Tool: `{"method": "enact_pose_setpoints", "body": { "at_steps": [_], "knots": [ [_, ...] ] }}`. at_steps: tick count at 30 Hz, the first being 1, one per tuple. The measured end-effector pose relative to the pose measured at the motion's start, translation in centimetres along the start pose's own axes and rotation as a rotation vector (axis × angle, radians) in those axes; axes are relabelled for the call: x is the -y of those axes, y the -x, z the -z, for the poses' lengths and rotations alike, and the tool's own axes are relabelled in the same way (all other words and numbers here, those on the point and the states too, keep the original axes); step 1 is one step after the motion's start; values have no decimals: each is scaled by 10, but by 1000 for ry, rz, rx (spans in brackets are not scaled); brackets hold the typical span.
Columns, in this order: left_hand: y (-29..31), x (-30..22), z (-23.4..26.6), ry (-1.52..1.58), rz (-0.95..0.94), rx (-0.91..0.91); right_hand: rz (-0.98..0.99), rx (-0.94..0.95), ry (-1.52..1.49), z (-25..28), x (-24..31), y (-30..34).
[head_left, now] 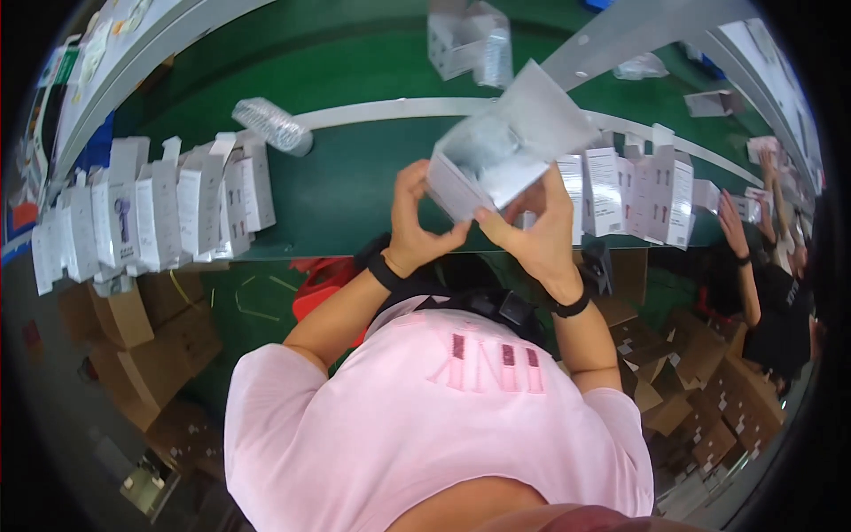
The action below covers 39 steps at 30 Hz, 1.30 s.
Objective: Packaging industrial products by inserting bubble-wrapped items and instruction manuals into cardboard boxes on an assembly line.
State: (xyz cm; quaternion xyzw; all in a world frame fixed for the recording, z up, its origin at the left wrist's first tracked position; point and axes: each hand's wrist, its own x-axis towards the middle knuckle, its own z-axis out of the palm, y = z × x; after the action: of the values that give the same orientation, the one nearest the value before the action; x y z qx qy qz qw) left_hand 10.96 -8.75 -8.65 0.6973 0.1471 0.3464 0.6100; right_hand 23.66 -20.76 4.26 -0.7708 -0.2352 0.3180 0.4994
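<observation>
Along the left of the green work surface [341, 199], I see a row of upright white printed boxes [160, 217], packed side by side, with brown cartons [155, 346] below the edge. Just right of the row, a clear bubble-wrapped bundle [272, 125] lies at a slant near a pale curved strip [390, 108]. Under the edge, something red [321, 285] shows beside the left forearm. From my end, the left hand [420, 217] is half curled, its fingers at the left side of an open white box [458, 188]; I cannot tell whether its thumb tip touches the box. That box is tilted in midair over the near edge, its big flap raised, with something pale inside too blurred for me to name. Beyond it, across the strip, stands another open white carton [448, 44] with a wrapped bundle [495, 58] against it. The right hand [539, 232] grips the held box at its lower right, thumb in front. Further right I have a second row of white boxes [638, 195], more brown cartons [700, 381] below, and a co-worker's hand [732, 223] near the row's end.
</observation>
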Motion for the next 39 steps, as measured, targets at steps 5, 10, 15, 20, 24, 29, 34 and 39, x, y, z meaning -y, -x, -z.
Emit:
{"method": "enact_pose_setpoints", "body": {
  "at_steps": [5,10,15,20,24,29,34,39],
  "knots": [
    [-73,31,-5,-361,-34,45,369,-645,242,97,-20,81],
    [-213,163,54,-532,86,45,417,-1198,454,238,-27,122],
    [-249,190,57,-281,125,10,183,-1209,309,347,-101,106],
    [-146,118,30,-684,11,-219,83,-1106,167,421,-244,27],
    [-88,29,-6,-439,-51,-52,46,-947,688,470,-378,-7],
    [-63,-50,4,-401,-56,-60,-385,-728,75,407,-302,-28],
    [-68,-57,28,-373,-142,-22,-778,-685,493,407,-233,16],
    [-62,-50,64,-347,84,-10,209,-646,476,201,-35,32]
  ]
}}
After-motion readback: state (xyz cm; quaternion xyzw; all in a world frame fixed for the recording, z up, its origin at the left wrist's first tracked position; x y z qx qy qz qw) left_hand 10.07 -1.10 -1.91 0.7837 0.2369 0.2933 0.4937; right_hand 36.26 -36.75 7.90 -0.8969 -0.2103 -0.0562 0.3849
